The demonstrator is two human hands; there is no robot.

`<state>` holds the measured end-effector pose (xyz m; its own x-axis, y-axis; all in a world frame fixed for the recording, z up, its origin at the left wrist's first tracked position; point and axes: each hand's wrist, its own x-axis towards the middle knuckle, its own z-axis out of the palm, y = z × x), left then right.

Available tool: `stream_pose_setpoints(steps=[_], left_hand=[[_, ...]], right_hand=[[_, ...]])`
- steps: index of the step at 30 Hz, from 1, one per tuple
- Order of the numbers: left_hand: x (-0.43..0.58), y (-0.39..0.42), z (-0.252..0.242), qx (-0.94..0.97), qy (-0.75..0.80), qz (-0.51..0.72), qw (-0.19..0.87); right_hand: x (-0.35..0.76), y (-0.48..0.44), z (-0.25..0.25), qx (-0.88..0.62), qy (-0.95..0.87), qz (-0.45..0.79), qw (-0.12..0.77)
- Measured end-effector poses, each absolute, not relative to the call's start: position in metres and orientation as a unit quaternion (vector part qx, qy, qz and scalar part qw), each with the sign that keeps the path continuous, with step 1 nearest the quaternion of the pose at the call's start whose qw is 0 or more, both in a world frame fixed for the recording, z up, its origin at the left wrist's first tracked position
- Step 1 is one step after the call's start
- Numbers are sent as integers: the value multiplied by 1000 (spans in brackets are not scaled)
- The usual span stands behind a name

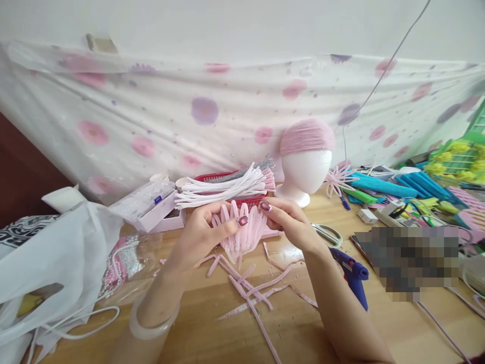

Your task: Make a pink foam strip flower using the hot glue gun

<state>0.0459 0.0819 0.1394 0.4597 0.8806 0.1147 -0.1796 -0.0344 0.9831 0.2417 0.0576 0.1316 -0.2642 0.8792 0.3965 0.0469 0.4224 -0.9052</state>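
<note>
Between my hands is a fan-shaped piece of looped pink pipe cleaners (pixel 242 240), its narrow end pointing down. My left hand (pixel 212 230) is closed on its left side, the thumb lying across the front. At its upper right edge, my right hand (pixel 286 220) pinches the loops between thumb and finger; the exact grip is partly hidden. Loose pink pipe cleaners (pixel 257 296) lie on the wooden table below, crossing a tape measure (pixel 252 302). Just past my right wrist are scissors (pixel 329 235) with pale green handles.
A white foam head (pixel 306 169) with a pink wrapped cap stands behind. White pipe cleaners (pixel 223 188) rest on a red basket (pixel 212 177). A blue glue gun (pixel 354 278) lies at right, near a blurred-out patch (pixel 413 258). White bags (pixel 49 273) fill the left.
</note>
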Motion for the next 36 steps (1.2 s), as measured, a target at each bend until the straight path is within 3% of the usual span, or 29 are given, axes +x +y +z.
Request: stream_pose_setpoints(steps=[13,26,36], left_hand=[[44,88,139,589,292,350,668],[51,89,127,570,297,512,569],[59,90,127,493,285,519,637]], right_hand=[[229,54,132,-360,-666,468,455],[225,61,131,-355,-586,525,505],[226,65,128,-344,-544,566,515]])
